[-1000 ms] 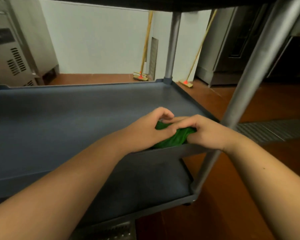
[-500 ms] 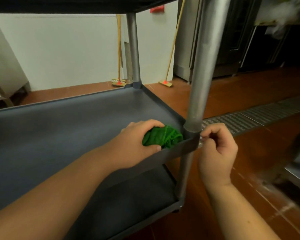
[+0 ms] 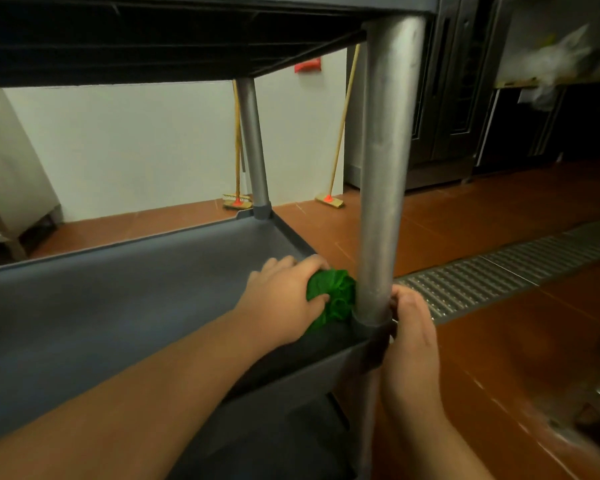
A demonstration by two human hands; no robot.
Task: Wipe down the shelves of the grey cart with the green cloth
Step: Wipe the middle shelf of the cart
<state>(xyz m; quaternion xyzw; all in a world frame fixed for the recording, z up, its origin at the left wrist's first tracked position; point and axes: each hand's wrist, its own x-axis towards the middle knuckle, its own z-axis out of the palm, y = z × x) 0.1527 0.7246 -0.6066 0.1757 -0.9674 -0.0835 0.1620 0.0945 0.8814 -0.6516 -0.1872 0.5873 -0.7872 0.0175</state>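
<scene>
The grey cart's middle shelf (image 3: 118,299) fills the left of the view, with the top shelf (image 3: 153,36) overhead and the bottom shelf (image 3: 284,441) below. My left hand (image 3: 284,299) grips the bunched green cloth (image 3: 336,296) in the shelf's near right corner, against the metal post (image 3: 381,188). My right hand (image 3: 413,341) is outside the cart, its fingers curled at the base of that post and the corner collar; its fingertips are hidden behind the post.
A second post (image 3: 253,150) stands at the far right corner. Two brooms (image 3: 329,199) lean on the white wall. A metal floor drain grate (image 3: 499,275) crosses the red tile floor at right. Dark steel appliances (image 3: 447,98) stand behind.
The view has closed in on the corner. My left hand pushed the cloth right up against the post. My right hand stayed at the post's base.
</scene>
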